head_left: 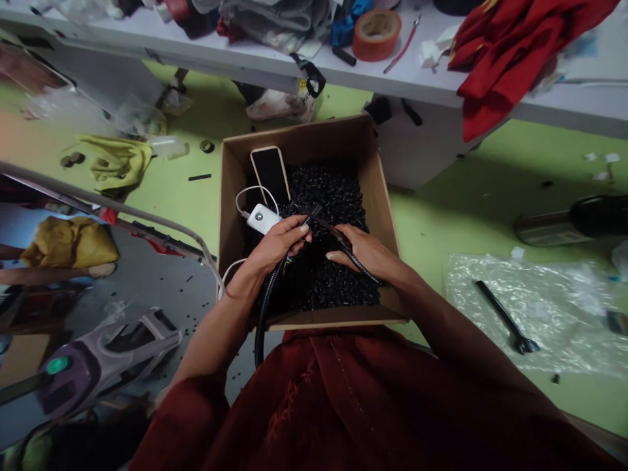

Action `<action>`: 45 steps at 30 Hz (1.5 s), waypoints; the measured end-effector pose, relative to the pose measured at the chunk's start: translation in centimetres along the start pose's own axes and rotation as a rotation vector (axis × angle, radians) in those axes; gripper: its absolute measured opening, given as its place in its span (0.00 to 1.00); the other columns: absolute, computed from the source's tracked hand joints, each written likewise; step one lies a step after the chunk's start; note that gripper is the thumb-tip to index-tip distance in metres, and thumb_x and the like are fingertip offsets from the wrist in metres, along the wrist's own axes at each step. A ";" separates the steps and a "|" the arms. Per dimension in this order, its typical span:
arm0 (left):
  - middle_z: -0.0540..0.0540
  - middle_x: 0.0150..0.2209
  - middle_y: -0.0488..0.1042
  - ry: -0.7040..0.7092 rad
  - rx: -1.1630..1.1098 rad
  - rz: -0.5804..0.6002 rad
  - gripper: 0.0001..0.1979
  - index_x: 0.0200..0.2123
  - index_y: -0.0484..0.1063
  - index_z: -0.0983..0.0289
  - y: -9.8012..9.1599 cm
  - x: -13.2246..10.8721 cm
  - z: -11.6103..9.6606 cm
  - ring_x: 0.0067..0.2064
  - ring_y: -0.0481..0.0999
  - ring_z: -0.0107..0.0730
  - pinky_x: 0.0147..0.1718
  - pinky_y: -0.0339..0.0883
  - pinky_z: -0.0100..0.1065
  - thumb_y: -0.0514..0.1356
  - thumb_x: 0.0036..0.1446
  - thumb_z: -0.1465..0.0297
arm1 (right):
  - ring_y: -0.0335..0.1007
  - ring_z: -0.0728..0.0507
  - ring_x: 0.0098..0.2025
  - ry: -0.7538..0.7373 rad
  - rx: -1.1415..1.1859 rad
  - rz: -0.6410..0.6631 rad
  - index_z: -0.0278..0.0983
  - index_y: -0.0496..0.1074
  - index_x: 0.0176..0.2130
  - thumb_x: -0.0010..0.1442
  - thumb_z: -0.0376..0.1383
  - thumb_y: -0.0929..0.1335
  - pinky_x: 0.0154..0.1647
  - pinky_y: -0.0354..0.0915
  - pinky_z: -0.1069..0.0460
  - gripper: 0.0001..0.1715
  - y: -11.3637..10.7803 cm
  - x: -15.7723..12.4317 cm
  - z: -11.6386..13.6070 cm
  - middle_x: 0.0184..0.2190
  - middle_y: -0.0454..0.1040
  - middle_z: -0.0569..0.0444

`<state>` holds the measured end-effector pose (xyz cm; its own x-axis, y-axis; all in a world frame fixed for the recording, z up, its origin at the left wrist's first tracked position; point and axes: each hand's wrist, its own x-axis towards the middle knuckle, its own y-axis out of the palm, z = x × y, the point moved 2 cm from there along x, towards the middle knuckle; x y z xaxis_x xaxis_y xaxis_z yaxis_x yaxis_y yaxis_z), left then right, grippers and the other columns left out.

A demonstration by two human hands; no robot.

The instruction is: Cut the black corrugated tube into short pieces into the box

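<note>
Head view: the black tube runs away and rightward, pinched near its far end by the left hand. The right hand, to the right, grips a dark tool beside that end. Beyond, inside the box, leans a phone.

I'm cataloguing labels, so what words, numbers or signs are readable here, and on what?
"HAV", possibly part of a longer word: on the pale bag beyond the cardboard box.
Too blurred: the label on the dark cylinder.
Too small: the round mark on the white device.
</note>
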<state>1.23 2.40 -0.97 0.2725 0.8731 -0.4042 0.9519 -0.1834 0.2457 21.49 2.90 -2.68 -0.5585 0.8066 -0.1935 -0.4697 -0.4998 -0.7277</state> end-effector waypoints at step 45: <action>0.48 0.28 0.67 -0.056 0.020 -0.037 0.18 0.48 0.69 0.65 0.2 0.4 0.9 0.20 0.57 0.15 0.16 0.46 0.23 0.62 0.54 0.66 | 0.68 0.42 0.34 0.083 -0.122 -0.007 0.40 0.64 0.42 0.58 0.35 0.59 0.34 0.58 0.50 0.11 0.0 -0.1 0.2 0.33 0.73 0.49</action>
<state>1.69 2.26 -1.86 0.2438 0.8532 -0.4612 0.9639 -0.1607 0.2122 21.39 2.73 -2.51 -0.4943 0.8359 -0.2384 -0.3840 -0.4560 -0.8029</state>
